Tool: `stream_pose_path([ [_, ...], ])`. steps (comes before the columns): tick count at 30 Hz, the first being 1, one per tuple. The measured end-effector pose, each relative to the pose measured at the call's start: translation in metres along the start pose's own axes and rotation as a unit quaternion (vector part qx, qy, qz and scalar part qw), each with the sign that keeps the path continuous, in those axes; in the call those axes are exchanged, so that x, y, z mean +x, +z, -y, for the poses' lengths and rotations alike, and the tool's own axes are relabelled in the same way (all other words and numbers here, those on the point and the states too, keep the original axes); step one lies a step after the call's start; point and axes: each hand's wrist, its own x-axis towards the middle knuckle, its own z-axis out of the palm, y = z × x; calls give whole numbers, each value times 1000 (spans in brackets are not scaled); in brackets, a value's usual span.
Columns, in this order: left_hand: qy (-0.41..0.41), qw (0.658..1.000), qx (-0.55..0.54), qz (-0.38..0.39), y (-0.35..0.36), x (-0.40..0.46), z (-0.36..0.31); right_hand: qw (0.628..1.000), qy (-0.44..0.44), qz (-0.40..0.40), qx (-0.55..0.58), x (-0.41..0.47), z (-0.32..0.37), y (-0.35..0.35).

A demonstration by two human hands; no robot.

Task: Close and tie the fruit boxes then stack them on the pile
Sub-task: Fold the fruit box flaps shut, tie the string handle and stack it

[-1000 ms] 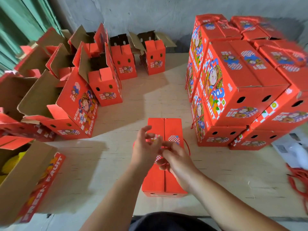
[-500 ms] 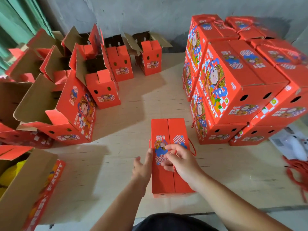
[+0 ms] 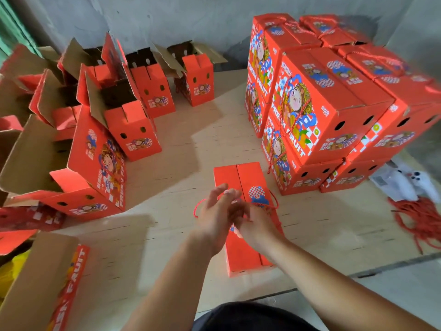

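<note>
1. Closed fruit box [image 3: 241,185] is lying flat on the table [image 3: 167,235], in front of the person, near the stacked pile [image 3: 322,103].
2. Left hand [image 3: 214,216] and right hand [image 3: 255,225] are meeting over the box, fingers pinching the red cord [image 3: 199,206].
3. The grip itself is blurring; tightness unclear.

Single head-worn wide-angle view, looking forward and down across the surface [image 3: 214,139] toward the grey wall [image 3: 167,17]. Close to the forearms entering from the bottom edge; near enough to read box print. Open boxes [image 3: 133,125] at left, stacked pile [image 3: 322,103] at right, edges bowed by lens distortion.
</note>
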Motion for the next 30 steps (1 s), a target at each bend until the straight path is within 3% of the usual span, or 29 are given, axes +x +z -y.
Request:
stream_pose_path([
  [2, 14, 998, 66, -22, 3, -1, 10, 994, -7, 6, -108, -1, 5, 2],
  [4, 47, 996, 42, -67, -3, -1, 15, 983, -15, -2, -186, -2, 11, 4],
  [6, 104, 969, 127, -185, -21, 4, 14, 966, -44, -25, -252, -3, 14, 8],
  [7, 87, 951, 183, -234, -32, 6, 13, 961, -59, -41, -268, -5, 13, 11],
  [8, 11, 948, 212, -237, -40, 6, 13, 956, -72, -56, -278, -6, 11, 13],
  [10, -227, 948, 192, -113, -46, -3, 16, 943, -97, -81, -308, -7, 5, 18],
  [11, -283, 945, 155, -53, -48, -6, 22, 936, -104, -88, -325, -7, 3, 21],
  [12, -282, 950, 129, -29, -50, -5, 30, 931, -108, -92, -335, -8, 2, 23],
  [15, -131, 986, 59, -88, -45, 4, 43, 928, -120, -90, -340, -7, 1, 25],
  [18, 29, 989, -32, -142, -36, 13, 19, 932, -123, -87, -331, -8, 3, 23],
  [20, 56, 989, -99, -99, -28, 13, 0, 932, -119, -84, -332, -9, 4, 23],
  [23, 22, 986, -166, -24, -1, -5, -16, 940, -84, -55, -325, -9, 9, 19],
  [25, 57, 996, -62, 29, 17, -23, -20, 951, -48, -27, -305, -7, 11, 18],
  [27, 149, 976, 102, 122, 28, -38, -28, 974, 3, -12, -227, -5, 17, 17],
  [28, 211, 942, 194, 176, 29, -45, -35, 989, 21, -11, -146, -6, 20, 16],
  [30, 319, 833, 385, 236, 25, -54, -59, 998, 27, -23, 53, -12, 34, 11],
])
